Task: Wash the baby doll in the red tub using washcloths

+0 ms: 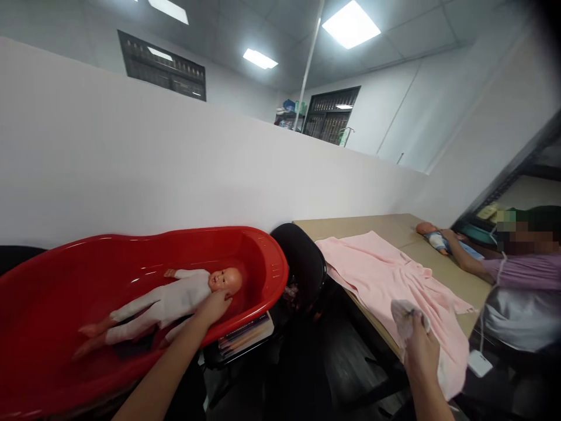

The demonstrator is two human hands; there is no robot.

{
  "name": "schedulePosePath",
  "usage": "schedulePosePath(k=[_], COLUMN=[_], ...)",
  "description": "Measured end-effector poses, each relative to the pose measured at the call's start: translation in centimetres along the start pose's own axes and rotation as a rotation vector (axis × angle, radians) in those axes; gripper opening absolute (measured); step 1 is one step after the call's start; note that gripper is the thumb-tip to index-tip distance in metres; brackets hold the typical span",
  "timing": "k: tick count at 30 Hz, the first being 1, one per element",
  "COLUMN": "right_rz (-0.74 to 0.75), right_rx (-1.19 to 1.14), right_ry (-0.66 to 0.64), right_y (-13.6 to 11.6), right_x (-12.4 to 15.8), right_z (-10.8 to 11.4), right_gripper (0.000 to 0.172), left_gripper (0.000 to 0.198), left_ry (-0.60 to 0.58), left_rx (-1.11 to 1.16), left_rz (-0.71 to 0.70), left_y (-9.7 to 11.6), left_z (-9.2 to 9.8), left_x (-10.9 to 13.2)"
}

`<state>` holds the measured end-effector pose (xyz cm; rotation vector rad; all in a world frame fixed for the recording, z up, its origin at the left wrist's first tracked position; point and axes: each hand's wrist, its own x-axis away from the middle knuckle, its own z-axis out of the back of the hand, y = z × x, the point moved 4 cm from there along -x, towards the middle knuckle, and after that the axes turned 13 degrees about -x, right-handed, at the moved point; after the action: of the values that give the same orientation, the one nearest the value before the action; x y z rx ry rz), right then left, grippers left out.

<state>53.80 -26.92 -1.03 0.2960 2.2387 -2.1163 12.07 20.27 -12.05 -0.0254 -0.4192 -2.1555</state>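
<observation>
Tub: a red tub (272,257), glossy inside, runs out of view at the left edge; its rounded right end is in full view.
Doll: the doll in white clothes (184,298) lies face up in the tub, head near the right end, feet toward the left.
Left hand: the left hand (214,308) reaches over the near rim to the doll's neck; its fingers are mostly hidden, so I cannot tell how firmly they close.
Right hand: the right hand (421,345) pinches a thin whitish cloth (402,318) above the table's near edge.
Table: tan top (390,224), its far edge along the wall; a pink towel (372,263) spreads from the left corner and hangs over the near edge.
Far right corner: a co-worker's hand (449,235) partly covers a second doll (424,228).
Room: a white partition (131,169), dark-framed windows (333,111), bright ceiling panels (350,24).
Hard to make out: the dark floor below, the blurred cloth, and books (248,336) partly covered by the tub.
</observation>
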Motion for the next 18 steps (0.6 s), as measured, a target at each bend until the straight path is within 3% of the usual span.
schedulePosePath(k=[1, 4, 7, 10, 14, 18], right_rz=[-0.089, -0.188, -0.249, -0.271, -0.265, -0.261], right_rx=[-0.188, -0.530, -0.688, -0.712, -0.529, -0.277], right_ry=[-0.030, -0.280, -0.486, -0.700, -1.186, -1.473], right_y=[-0.8, -3.8, -6.1, -6.9, -4.1, 1.7], right_x=[0.9, 4.5, 9.4, 15.1, 23.8, 30.8], right_z=[-2.7, -12.6, -23.0, -32.7, -43.3, -49.1], right_gripper=[0.066, 0.061, 0.063, 0.068, 0.066, 0.069], left_gripper=[0.035, 0.038, 0.051, 0.057, 0.051, 0.048], left_ry=[0.016, 0.076, 0.110, 0.135, 0.172, 0.211], left_rx=[-0.001, 0.018, 0.019, -0.001, 0.000, 0.040], left_rz=[0.002, 0.017, 0.088, 0.131, 0.113, 0.046], left_y=[-0.2, -1.3, -2.8, -3.7, -4.0, -4.5], left_z=[0.1, 0.7, 1.4, 1.9, 2.6, 2.6], left_x=[0.0, 0.1, 0.2, 0.2, -0.2, -1.0])
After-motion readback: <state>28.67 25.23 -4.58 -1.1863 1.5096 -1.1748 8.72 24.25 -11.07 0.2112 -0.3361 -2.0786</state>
